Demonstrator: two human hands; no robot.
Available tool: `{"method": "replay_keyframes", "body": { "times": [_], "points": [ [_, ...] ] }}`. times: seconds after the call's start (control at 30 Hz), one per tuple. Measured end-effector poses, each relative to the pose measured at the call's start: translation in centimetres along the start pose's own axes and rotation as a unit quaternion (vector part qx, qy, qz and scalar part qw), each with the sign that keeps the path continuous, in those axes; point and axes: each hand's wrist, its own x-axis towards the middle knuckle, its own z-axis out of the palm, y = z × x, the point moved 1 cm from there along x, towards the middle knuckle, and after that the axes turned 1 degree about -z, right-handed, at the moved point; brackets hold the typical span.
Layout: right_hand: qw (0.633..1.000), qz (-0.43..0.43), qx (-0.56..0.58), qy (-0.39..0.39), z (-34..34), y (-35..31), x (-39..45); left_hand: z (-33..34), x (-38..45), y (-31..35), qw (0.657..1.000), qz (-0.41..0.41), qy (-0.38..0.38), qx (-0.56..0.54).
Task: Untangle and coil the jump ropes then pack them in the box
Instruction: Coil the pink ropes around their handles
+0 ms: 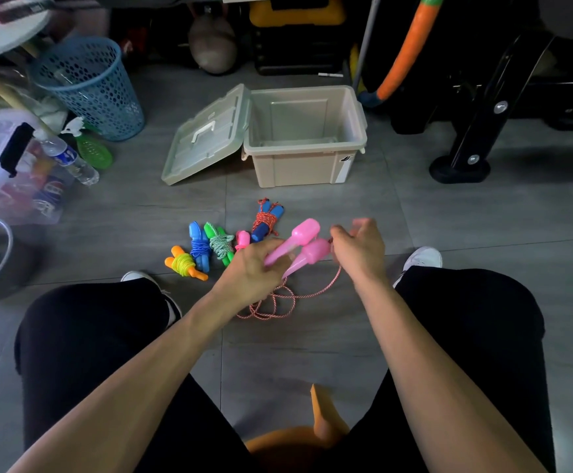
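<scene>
Loose cord (271, 303) pooled at six o'clock below left hand (251, 268) gripping both pink handles (298, 249), axes toward one o'clock, right hand (358, 249) pinching cord alongside; box (305, 165) open at twelve.

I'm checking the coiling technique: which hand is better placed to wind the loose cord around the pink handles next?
Probably the right hand: it pinches the cord beside the pink handles, while the left hand grips both handles.
</scene>
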Motion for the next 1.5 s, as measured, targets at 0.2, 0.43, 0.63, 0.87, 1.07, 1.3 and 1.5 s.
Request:
{"method": "replay_keyframes", "body": {
  "times": [0.2,0.43,0.63,0.87,1.07,1.3,1.5],
  "points": [
    [0.984,-0.127,-0.042,-0.113,0.4,-1.4,-1.0,-0.9,-0.2,0.1,0.999,0.023,-0.028,-0.028],
    [0.981,-0.148,-0.045,-0.115,0.9,-1.7,-2.4,-1.5,-1.0,0.1,0.995,0.036,-0.087,-0.027],
    [0.988,-0.077,-0.078,-0.105,0.6,-2.7,-2.9,-0.1,-1.8,-0.5,0.907,0.114,0.057,0.4],
    [0.988,-0.033,-0.079,-0.126,1.3,-2.3,-2.4,0.1,-1.3,-1.2,0.929,0.094,0.046,0.354],
    [0.988,-0.017,-0.046,-0.147,1.0,-2.7,-2.3,-0.9,-0.5,-1.5,0.974,0.015,0.0,0.227],
    [0.972,-0.173,-0.067,-0.145,-0.8,-3.7,-2.3,-3.6,-0.2,-1.5,0.926,-0.201,-0.117,-0.297],
    [0.932,-0.254,-0.191,-0.171,0.1,-3.1,-3.5,-3.6,0.1,-1.5,0.857,-0.258,-0.076,-0.44]
  ]
}}
